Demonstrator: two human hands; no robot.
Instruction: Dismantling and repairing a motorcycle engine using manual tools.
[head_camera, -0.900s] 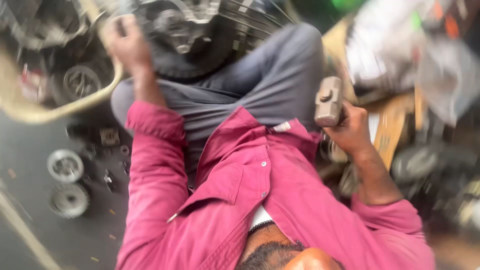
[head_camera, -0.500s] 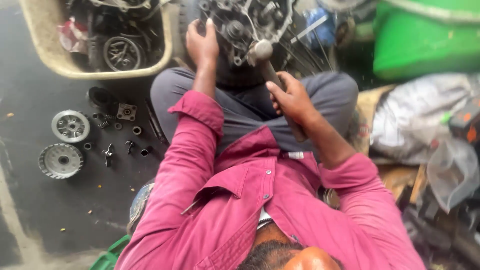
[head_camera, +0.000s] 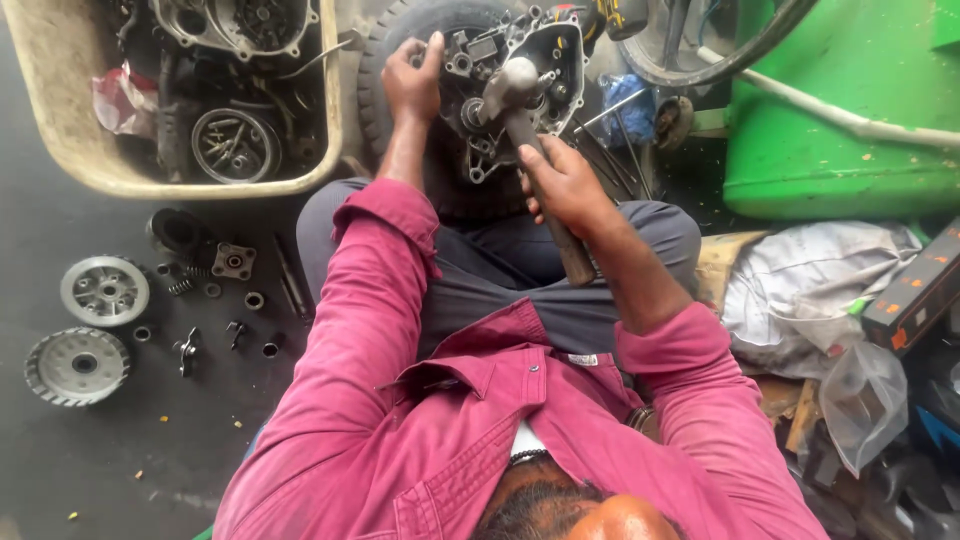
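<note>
On lap: left hand (head_camera: 412, 82) grips engine case (head_camera: 520, 90); right hand (head_camera: 565, 185) fisted on hammer (head_camera: 520, 110).

Tight spot here: tub (head_camera: 60, 120) is crowding the left, green tank (head_camera: 840, 130) is blocking the right. Loose parts (head_camera: 105, 290) are littering the floor (head_camera: 130, 450).

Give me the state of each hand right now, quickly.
Left hand: fingers closed on the edge of the engine case.
Right hand: fingers closed around the handle of the hammer, whose head rests on the case.
</note>
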